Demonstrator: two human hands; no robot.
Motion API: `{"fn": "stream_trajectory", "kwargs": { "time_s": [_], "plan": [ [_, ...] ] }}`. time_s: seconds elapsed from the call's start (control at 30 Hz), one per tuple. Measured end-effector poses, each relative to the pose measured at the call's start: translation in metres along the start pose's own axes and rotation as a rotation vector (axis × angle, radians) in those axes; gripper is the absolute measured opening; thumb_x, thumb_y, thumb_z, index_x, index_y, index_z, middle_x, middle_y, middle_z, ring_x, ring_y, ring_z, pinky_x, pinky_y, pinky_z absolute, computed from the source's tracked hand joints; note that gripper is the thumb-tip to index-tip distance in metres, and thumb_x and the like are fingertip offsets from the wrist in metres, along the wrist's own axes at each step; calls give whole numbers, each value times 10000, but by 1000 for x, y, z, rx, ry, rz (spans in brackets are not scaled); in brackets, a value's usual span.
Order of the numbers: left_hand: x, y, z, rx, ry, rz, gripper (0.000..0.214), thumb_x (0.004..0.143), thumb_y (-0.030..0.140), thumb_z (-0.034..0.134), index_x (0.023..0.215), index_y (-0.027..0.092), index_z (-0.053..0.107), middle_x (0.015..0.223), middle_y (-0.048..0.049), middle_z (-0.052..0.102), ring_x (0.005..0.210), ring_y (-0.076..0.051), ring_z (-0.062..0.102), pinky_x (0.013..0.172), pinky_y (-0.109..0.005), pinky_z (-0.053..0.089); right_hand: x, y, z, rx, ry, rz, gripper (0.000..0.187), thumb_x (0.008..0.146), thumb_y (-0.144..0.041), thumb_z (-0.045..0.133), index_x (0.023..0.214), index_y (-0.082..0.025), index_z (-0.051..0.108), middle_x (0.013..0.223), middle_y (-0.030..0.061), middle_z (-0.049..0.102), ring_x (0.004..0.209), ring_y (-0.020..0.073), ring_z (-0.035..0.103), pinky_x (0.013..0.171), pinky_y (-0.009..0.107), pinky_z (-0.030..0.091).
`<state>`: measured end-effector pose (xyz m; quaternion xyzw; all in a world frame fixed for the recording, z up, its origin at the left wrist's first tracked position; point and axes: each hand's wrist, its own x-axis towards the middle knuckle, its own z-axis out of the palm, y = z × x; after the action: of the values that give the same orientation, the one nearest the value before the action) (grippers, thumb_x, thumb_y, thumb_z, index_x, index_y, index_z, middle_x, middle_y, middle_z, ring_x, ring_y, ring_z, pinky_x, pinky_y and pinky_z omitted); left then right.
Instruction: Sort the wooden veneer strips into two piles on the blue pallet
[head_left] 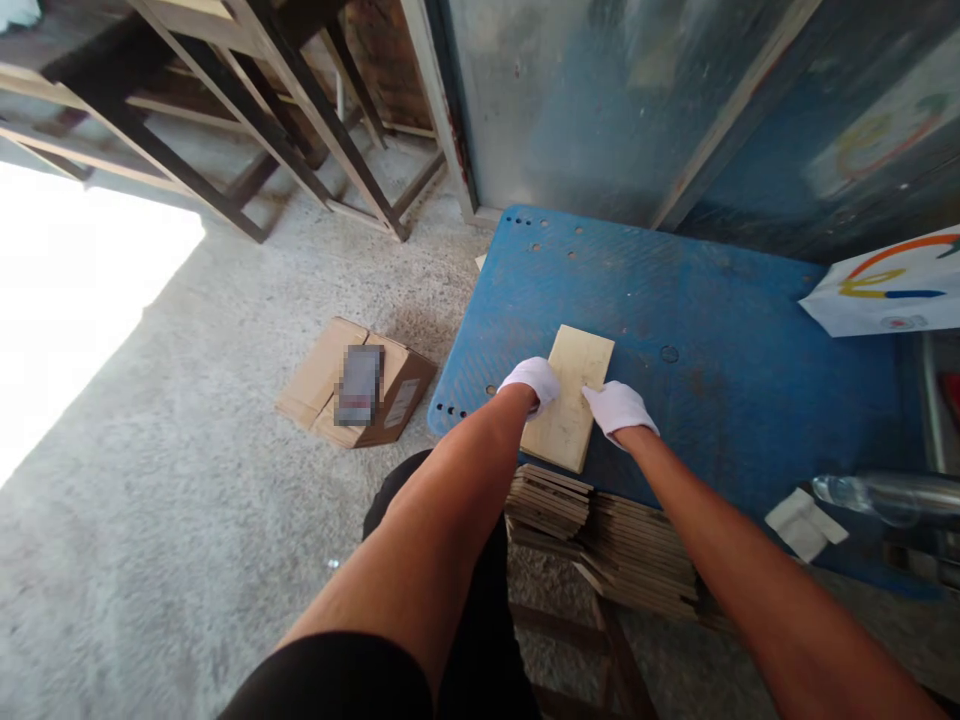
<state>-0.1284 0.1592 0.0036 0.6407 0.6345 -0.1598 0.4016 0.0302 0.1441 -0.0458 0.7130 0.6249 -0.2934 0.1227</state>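
Observation:
A pale, flat wooden board (574,385) lies on a blue tabletop (637,290), its long side running away from me. My left hand (531,382), in a white glove, grips the board's left edge, most of its fingers out of sight. On the opposite edge, my right hand (619,408), also gloved in white, holds the board with its thumb tip over the top face. Just below the near end of the board are stacked thin wooden boards (637,550), partly covered by my right forearm.
A cardboard box (322,385) with a blurred dark object on top stands on the concrete floor at left. Wooden frames (300,120) stand behind it. A white printed bag (892,285), a clear plastic roll (892,497) and a white scrap (806,525) are at right.

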Motion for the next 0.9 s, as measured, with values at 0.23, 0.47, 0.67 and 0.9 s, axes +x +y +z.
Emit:
{"fn": "stream_trajectory", "kwargs": {
  "time_s": [0.23,0.47,0.67,0.9],
  "plan": [
    [-1,-1,-10,3,161,-20,394,840,258,463,1147,78,632,1156,-181,630,1066,-261,603,849,-275,481,-18,2,-7,-118,-30,-24,464,918,-483,364,1019,-146,666,1036,183,672,973,288,637,789,356,456],
    [-7,-9,-12,51,156,23,440,843,341,466,1147,71,633,1142,-179,638,1070,-271,598,876,-287,474,-43,-4,-10,-289,23,-96,464,946,-468,320,1023,-136,636,1049,190,641,933,286,644,791,376,462],
    [-20,-27,-14,149,57,48,480,814,379,521,1154,64,646,1140,-200,641,1066,-286,604,870,-291,479,-53,5,-32,-216,84,-68,462,939,-505,310,953,-205,661,1006,125,670,891,265,642,736,344,442],
    [-36,-49,-7,241,-44,29,441,790,351,564,1077,38,684,1070,-236,655,1028,-314,615,872,-338,478,-106,52,-14,6,88,-18,407,905,-496,386,924,-243,703,1006,65,698,868,204,619,701,268,392]
  ]
}}
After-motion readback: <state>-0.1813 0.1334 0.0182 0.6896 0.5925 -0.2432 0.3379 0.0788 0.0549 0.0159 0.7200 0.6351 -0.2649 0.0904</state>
